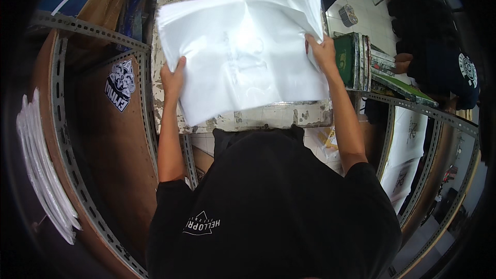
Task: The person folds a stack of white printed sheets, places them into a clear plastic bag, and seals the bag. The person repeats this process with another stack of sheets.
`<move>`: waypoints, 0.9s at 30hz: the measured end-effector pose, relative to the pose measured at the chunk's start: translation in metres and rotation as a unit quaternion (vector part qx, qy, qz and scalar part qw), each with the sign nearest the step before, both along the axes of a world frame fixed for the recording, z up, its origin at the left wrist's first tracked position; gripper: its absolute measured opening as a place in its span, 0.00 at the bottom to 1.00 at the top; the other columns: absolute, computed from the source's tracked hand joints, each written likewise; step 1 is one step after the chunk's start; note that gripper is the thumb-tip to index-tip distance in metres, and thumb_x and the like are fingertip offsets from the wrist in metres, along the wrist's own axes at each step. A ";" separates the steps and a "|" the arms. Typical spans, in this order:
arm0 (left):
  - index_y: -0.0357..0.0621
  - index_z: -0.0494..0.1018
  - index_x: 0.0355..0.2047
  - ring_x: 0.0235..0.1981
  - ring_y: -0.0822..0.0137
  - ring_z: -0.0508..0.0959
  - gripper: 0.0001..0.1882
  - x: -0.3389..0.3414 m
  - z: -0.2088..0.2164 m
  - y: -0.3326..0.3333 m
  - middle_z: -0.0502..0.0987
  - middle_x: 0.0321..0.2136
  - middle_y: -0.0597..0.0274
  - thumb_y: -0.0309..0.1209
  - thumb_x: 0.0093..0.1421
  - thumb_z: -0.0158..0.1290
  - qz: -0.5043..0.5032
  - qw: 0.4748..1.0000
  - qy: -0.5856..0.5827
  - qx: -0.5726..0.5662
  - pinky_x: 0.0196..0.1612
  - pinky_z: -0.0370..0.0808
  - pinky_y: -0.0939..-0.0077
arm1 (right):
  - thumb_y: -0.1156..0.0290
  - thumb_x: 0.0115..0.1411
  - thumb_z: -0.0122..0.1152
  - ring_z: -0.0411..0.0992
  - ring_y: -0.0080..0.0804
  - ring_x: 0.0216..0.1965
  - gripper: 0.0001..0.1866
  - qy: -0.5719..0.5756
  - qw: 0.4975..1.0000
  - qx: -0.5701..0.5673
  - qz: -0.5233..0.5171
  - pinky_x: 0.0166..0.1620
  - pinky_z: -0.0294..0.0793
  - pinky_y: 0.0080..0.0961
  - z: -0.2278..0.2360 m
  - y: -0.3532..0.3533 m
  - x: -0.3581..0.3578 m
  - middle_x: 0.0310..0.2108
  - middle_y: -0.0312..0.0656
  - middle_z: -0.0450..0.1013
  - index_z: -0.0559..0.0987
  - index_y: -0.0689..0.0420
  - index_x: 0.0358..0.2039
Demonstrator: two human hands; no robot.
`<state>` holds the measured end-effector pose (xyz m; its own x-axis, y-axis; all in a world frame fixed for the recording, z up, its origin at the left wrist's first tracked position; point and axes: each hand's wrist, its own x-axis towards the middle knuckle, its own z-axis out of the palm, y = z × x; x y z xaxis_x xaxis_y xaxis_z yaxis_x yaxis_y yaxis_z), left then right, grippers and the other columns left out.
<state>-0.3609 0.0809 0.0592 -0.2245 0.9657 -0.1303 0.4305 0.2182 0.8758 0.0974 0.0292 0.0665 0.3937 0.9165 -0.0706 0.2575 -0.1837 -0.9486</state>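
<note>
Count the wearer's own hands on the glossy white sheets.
2: the left hand at the left edge of the white sheets, the right hand at their right edge.

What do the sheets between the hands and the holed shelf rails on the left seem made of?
Sheets: probably thin plastic film, milky and glossy, given the bright glare and soft creases; coated paper isn't ruled out. Rails: likely metal with a dull grey finish, judging by the regular punched holes.

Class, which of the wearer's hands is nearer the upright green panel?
Right. The right hand holds the sheets by their right edge, left of the panel; the left hand holds their left edge, farther.
</note>
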 end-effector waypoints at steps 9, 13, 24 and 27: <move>0.27 0.74 0.54 0.51 0.62 0.78 0.27 0.008 0.045 -0.005 0.80 0.50 0.47 0.39 0.65 0.64 0.056 0.962 -0.149 0.222 0.56 0.71 0.67 | 0.73 0.64 0.68 0.77 0.36 0.43 0.19 0.170 0.964 0.137 -0.151 0.51 0.76 0.33 0.042 -0.018 -0.014 0.44 0.46 0.78 0.75 0.67 0.52; 0.28 0.70 0.59 0.56 0.58 0.75 0.26 0.008 0.010 -0.009 0.76 0.55 0.47 0.34 0.67 0.62 0.042 0.955 -0.208 0.205 0.61 0.68 0.65 | 0.73 0.64 0.65 0.76 0.35 0.37 0.15 0.197 0.966 0.077 -0.151 0.46 0.76 0.33 -0.028 -0.010 0.004 0.39 0.45 0.77 0.76 0.65 0.49; 0.24 0.76 0.52 0.40 0.57 0.84 0.28 -0.010 0.086 0.024 0.83 0.43 0.43 0.38 0.62 0.66 0.030 0.992 -0.101 0.071 0.45 0.80 0.65 | 0.71 0.60 0.59 0.71 0.30 0.19 0.08 0.113 0.992 -0.006 -0.058 0.27 0.74 0.28 0.106 0.013 0.010 0.21 0.40 0.72 0.76 0.63 0.34; 0.22 0.73 0.55 0.44 0.51 0.84 0.32 -0.009 0.075 0.035 0.81 0.47 0.37 0.40 0.61 0.66 -0.039 0.993 -0.102 -0.035 0.49 0.81 0.62 | 0.72 0.58 0.61 0.71 0.31 0.19 0.08 0.165 0.982 -0.094 0.020 0.26 0.75 0.31 0.100 0.021 0.040 0.20 0.40 0.71 0.76 0.64 0.32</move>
